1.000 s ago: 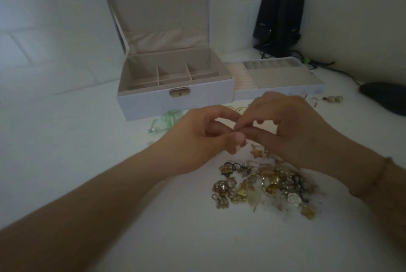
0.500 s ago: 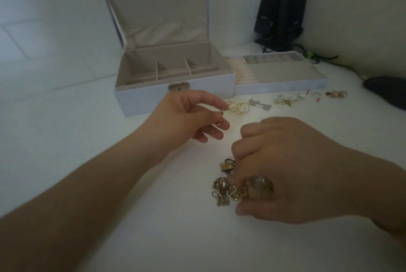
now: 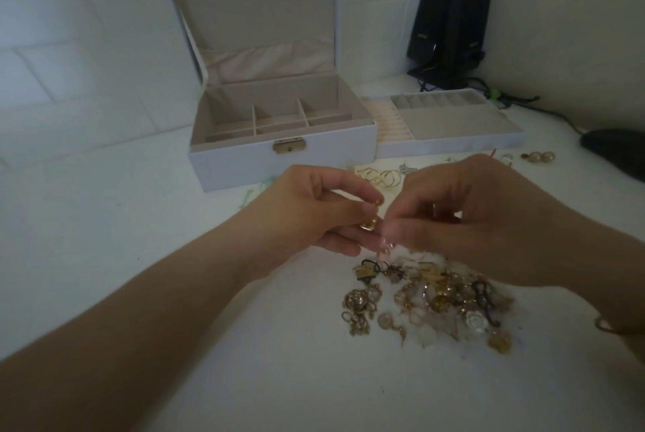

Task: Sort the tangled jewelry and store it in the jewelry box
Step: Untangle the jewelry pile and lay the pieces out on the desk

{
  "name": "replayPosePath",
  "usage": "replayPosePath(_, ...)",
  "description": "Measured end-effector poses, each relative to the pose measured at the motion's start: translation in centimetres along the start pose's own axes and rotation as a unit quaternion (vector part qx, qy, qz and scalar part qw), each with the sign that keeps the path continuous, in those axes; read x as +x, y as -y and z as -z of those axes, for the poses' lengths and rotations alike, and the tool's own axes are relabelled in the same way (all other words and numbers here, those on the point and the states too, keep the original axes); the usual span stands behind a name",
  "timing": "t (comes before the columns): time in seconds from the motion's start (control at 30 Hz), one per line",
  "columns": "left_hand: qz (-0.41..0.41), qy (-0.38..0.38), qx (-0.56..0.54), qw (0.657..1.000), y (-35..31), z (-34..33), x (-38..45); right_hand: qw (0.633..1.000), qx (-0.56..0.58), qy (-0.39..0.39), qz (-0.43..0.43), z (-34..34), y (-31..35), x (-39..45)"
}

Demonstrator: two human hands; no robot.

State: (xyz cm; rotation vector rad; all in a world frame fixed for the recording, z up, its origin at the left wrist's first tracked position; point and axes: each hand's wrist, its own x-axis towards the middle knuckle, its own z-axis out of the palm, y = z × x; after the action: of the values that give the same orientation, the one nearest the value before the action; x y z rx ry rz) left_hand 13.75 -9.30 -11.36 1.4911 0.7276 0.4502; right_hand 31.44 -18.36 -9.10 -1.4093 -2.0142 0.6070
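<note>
We judge the sorting barely begun: our left hand (image 3: 314, 215) pinches a small gold piece (image 3: 369, 224), our right hand (image 3: 464, 218) picks at it, the tangled pile (image 3: 425, 302) sits mid-tabletop, and the jewelry box (image 3: 282, 159) near the far edge looks empty.

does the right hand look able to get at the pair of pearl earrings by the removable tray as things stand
Probably yes, once freed. The pair of pearl earrings lies in the open on the white table, right of the grey removable tray, with nothing over it. The right hand is busy pinching a small gold piece with the left hand.
</note>
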Motion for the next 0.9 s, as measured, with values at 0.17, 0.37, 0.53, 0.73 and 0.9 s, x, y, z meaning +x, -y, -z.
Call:
replayPosePath(0.17,0.010,0.028,-0.049,0.998,0.2,0.0,-0.1,0.991,0.049,-0.106,-0.070,-1.3,-0.5,0.7)
replayPosePath(0.37,-0.001,0.037,-0.092,0.995,0.2,0.4,0.0,0.985,0.007,-0.158,-0.062,-1.9,-1.0,0.7)
replayPosePath(0.53,-0.024,0.026,-0.028,0.999,0.2,0.8,0.2,0.982,-0.045,-0.170,-0.064,-2.5,-1.7,0.8)
replayPosePath(0.73,-0.164,-0.042,0.486,0.857,0.1,3.7,-0.2,0.992,-0.035,-0.118,-0.024,-1.9,-1.6,0.4)
replayPosePath(0.9,-0.146,0.002,0.603,0.784,0.1,5.0,-0.3,0.984,-0.174,0.029,0.022,-1.9,-1.7,0.2)
